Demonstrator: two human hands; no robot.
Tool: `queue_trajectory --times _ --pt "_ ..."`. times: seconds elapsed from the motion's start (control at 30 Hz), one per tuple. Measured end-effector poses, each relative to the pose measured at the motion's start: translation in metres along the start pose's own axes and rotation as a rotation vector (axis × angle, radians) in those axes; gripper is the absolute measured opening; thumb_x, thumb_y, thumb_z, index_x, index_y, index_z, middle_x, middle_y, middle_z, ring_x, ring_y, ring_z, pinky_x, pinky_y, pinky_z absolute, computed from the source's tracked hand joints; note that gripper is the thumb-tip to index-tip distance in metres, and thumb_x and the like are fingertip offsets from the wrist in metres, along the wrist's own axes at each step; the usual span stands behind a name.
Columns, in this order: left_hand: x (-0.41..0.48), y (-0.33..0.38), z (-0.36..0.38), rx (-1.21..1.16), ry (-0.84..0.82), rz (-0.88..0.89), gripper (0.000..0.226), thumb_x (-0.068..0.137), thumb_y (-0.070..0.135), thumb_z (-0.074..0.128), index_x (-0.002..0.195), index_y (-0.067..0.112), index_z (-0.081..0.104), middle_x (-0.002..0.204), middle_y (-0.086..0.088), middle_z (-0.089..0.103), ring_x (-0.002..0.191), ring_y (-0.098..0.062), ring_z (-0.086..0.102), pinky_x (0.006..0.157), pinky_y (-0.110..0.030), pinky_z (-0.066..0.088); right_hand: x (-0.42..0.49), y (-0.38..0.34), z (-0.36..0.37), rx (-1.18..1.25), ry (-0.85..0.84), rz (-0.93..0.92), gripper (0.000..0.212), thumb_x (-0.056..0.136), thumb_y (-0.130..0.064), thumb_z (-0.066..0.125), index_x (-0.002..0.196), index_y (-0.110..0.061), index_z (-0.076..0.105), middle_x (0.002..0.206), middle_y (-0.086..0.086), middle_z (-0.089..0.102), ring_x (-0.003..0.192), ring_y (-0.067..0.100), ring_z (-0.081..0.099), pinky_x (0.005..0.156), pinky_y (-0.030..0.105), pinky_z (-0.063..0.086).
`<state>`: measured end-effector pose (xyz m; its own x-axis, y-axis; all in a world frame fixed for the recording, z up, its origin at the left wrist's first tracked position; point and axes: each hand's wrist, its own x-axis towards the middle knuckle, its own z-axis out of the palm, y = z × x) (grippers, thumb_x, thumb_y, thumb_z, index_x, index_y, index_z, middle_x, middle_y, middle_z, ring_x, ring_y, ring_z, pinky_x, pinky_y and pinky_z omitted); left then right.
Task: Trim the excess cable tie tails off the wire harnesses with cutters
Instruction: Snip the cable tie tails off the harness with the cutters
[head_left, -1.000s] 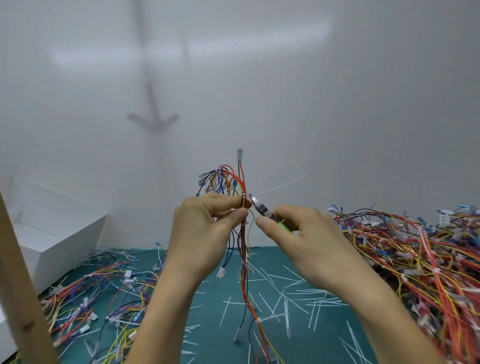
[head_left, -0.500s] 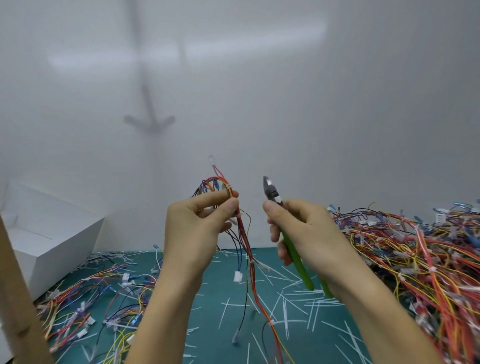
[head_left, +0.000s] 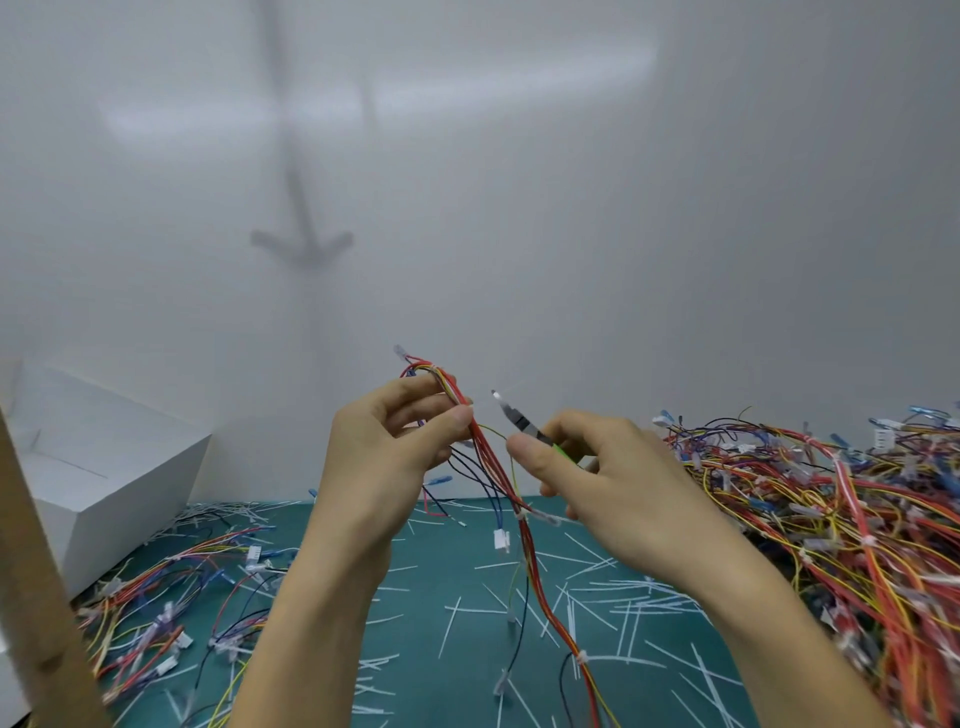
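Two hands are raised. Left hand (head_left: 384, 457) pinches the wire harness (head_left: 498, 467); right hand (head_left: 597, 478) grips the cutters (head_left: 519, 421), tip just beside the wires.

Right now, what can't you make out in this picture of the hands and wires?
Head view only:
The cutters: handles mostly hidden in the grip of the right hand; tip blurred.
The held harness: fingers of the left hand cover any tie there.
The big wire pile: cut off by the right edge.

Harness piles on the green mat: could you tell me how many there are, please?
2: the left pile lies beside the white box; the larger right pile spreads along the frame's right side. More may lie out of frame.
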<state>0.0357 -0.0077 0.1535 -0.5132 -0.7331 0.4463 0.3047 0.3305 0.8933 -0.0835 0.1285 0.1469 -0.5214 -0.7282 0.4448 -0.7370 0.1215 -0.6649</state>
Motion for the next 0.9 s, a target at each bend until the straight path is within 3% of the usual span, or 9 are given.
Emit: queue_trajectory --times 0.23,0.47,0.77,0.9 --pt "0.0009 0.0001 -0.0022 -0.024 0.002 0.047 0.023 0.082 0.003 0.075 0.099 0.017 0.070 0.085 0.002 0.078 0.071 -0.008 0.073 0.062 -0.017 0.056 -0.0017 -0.0003 0.0020 -0.089 -0.025 -0.011 0.052 0.081 -0.075 0.041 0.087 -0.028 0.062 0.078 -0.001 0.067 0.078 0.017 0.063 0.072 0.038 0.051" --pt "0.0002 -0.0010 0.0016 0.030 -0.020 0.100 0.024 0.081 0.002 0.075 0.097 0.019 0.071 0.081 0.002 0.077 0.072 -0.010 0.073 0.067 -0.023 0.060 -0.0026 -0.0027 0.0039 -0.092 -0.010 -0.015 0.070 0.065 -0.086 0.026 0.085 -0.030 0.062 0.075 -0.003 0.065 0.074 0.013 0.062 0.067 0.035 0.050" --pt "0.0004 -0.0015 0.0018 0.028 -0.027 0.124 0.026 0.080 0.003 0.076 0.100 0.018 0.070 0.081 0.002 0.077 0.073 -0.011 0.074 0.065 -0.019 0.057 -0.0010 -0.0014 0.0075 -0.031 0.005 -0.025 0.055 0.080 -0.076 0.038 0.075 -0.027 0.063 0.070 0.004 0.064 0.056 0.020 0.054 0.060 0.042 0.051" --pt "0.0006 -0.0019 0.0014 0.026 -0.030 0.140 0.029 0.081 -0.003 0.074 0.105 0.012 0.070 0.079 0.001 0.077 0.069 -0.009 0.073 0.064 -0.018 0.056 -0.0004 -0.0013 0.0080 0.025 -0.033 -0.039 0.051 0.088 -0.067 0.044 0.072 -0.022 0.062 0.067 0.009 0.060 0.050 0.014 0.046 0.056 0.044 0.049"
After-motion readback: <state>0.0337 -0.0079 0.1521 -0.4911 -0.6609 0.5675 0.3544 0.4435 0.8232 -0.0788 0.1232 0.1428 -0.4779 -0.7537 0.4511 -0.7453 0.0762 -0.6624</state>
